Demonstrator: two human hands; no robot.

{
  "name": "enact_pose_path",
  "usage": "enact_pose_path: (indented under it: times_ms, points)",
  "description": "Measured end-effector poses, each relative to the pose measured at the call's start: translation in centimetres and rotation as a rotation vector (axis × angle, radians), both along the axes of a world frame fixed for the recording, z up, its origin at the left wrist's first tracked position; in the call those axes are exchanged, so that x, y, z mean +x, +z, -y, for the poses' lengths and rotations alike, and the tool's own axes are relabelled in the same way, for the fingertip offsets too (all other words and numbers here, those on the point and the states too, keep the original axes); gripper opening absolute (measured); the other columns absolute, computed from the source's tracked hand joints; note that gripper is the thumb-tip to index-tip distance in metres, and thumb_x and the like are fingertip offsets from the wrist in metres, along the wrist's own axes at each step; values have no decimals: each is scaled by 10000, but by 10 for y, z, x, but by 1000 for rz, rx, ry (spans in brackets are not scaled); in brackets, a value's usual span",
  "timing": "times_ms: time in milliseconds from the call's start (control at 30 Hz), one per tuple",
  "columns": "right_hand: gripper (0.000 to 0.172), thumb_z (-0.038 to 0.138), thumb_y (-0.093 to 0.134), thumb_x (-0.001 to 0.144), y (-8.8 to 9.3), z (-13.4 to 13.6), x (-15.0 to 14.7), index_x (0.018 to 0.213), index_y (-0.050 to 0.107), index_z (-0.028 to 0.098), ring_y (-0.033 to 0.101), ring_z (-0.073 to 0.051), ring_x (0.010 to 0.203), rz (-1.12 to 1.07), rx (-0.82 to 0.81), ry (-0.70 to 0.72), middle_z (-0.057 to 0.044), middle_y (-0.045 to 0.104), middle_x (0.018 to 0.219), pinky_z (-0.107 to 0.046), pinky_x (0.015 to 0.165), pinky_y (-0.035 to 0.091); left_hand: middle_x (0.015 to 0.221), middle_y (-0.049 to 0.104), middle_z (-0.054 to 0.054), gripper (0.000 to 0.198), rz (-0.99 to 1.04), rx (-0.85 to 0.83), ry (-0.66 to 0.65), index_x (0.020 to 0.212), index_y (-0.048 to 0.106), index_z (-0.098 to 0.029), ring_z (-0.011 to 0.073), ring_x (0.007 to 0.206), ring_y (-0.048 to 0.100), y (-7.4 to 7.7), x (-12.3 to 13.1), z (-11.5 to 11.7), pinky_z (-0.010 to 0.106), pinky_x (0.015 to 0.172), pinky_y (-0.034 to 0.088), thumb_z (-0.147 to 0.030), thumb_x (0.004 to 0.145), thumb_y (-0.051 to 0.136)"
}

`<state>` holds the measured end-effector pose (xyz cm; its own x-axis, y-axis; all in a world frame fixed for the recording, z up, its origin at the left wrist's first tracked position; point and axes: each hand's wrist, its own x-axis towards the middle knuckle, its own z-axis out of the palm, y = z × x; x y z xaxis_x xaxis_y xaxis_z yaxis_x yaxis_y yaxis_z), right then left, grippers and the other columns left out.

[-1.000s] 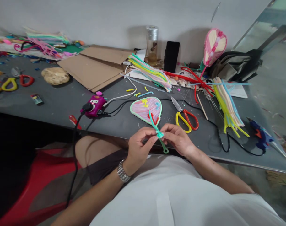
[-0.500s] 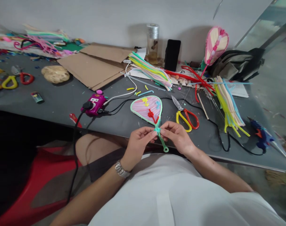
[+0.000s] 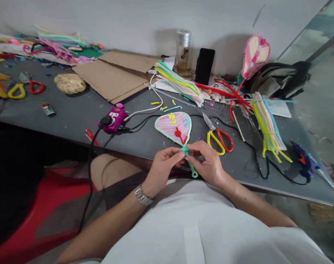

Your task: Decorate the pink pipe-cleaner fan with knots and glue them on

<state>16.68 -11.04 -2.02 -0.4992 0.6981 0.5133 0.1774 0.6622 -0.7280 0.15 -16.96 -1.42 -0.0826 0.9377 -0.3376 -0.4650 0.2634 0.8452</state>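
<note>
A small fan made of pipe cleaners (image 3: 169, 128) has a mint-green rim, a pink and lilac face and yellow, blue and red figures on it. Its green handle ends in a small loop near the table's front edge. Where face meets handle sits a teal bow (image 3: 184, 150). My left hand (image 3: 168, 163) pinches the bow from the left, thumb and forefinger together. From the right, my right hand (image 3: 206, 161) has thumb and forefinger at the bow's other side. Scissors (image 3: 219, 137) with one yellow and one red handle lie beside my right hand.
A purple power adapter (image 3: 112, 120) with cords lies to the left. Pipe cleaner bundles (image 3: 180, 84), cardboard (image 3: 112, 80), a bottle (image 3: 183, 53) and a phone (image 3: 204, 66) are at the back. A glue gun (image 3: 305, 161) rests at the right, a pink fan (image 3: 254, 57) behind.
The fingers of my right hand have shifted around the bow, thumb now lower and a little apart from the forefinger. The whole view has moved slightly.
</note>
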Motion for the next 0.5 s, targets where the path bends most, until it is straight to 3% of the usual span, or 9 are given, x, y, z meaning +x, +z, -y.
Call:
enact_pose_path:
  times_ms: [300, 500]
  points:
    - [228, 115, 668, 910, 2, -5, 2, 1108, 647, 226, 659, -182, 863, 24, 114, -19, -69, 706, 989, -285, 660, 539, 703, 676, 1, 283, -24, 7, 8, 818, 759, -155, 100, 625, 559, 2, 0, 1, 234, 648, 478, -377, 694, 885]
    - [148, 125, 630, 952, 1, -9, 4, 1067, 643, 216, 680, -189, 921, 21, 169, -28, -84, 703, 1017, -329, 760, 575, 686, 667, -9, 266, -14, 14, 15, 823, 758, -156, 98, 623, 560, 1, 1, 1, 231, 647, 475, -346, 685, 885]
